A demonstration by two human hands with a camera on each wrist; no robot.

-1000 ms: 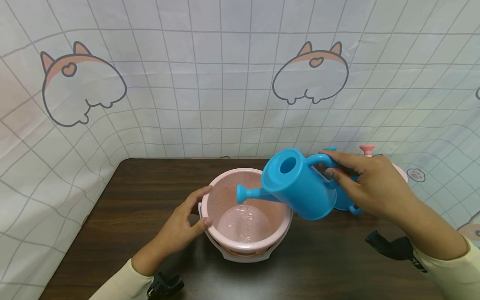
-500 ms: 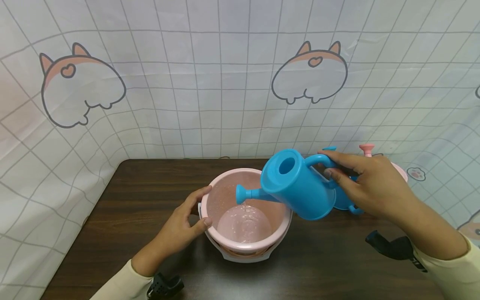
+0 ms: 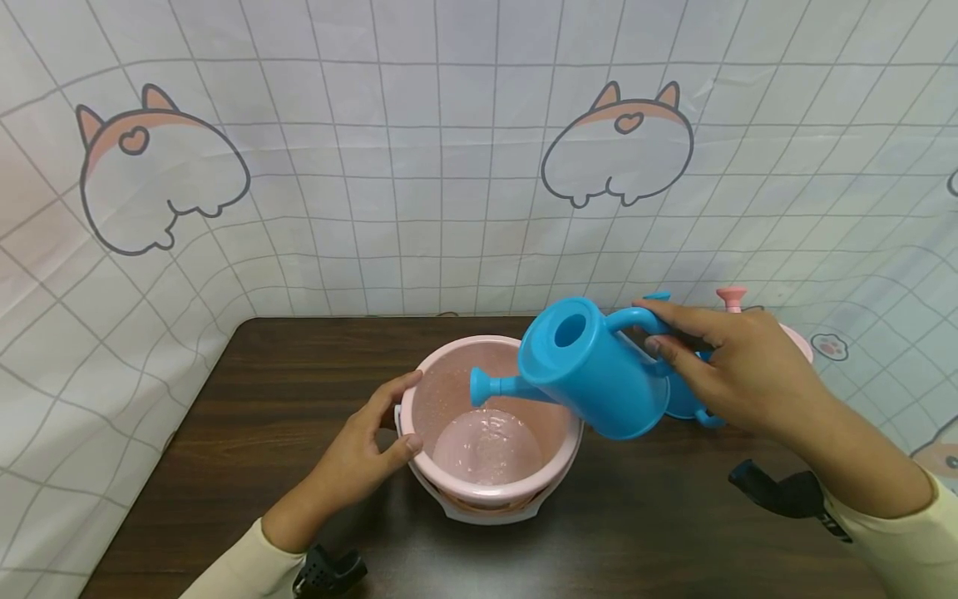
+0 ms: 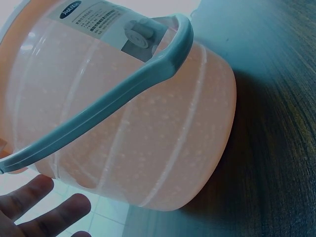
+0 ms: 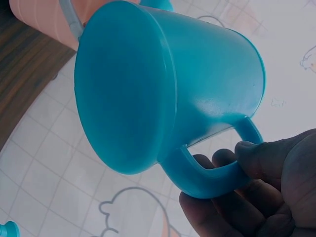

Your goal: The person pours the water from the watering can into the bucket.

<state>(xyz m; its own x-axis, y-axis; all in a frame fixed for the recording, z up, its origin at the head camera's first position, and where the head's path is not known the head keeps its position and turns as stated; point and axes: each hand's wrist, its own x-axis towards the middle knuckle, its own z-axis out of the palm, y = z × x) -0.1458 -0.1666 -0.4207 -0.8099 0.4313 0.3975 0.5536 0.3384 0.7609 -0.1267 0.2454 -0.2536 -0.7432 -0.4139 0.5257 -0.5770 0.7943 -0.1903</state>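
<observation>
As before, the right hand [image 3: 756,366] grips a tilted blue plastic watering can [image 3: 606,374], spout [image 3: 485,388] over a round pink plastic bucket [image 3: 490,492]; the left hand [image 3: 352,453], spread, touches the bucket's left rim. Another blue vessel [image 3: 681,402] is mostly hidden.

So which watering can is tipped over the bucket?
The blue can gripped by the right hand; the other blue can and the pink one, partly hidden, aren't over the bucket.

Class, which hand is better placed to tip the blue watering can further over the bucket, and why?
Likely the right hand: it grips the watering can by its handle, with the spout over the bucket. The left hand rests on the rim, apart from the can, seemingly better for steadying.
</observation>
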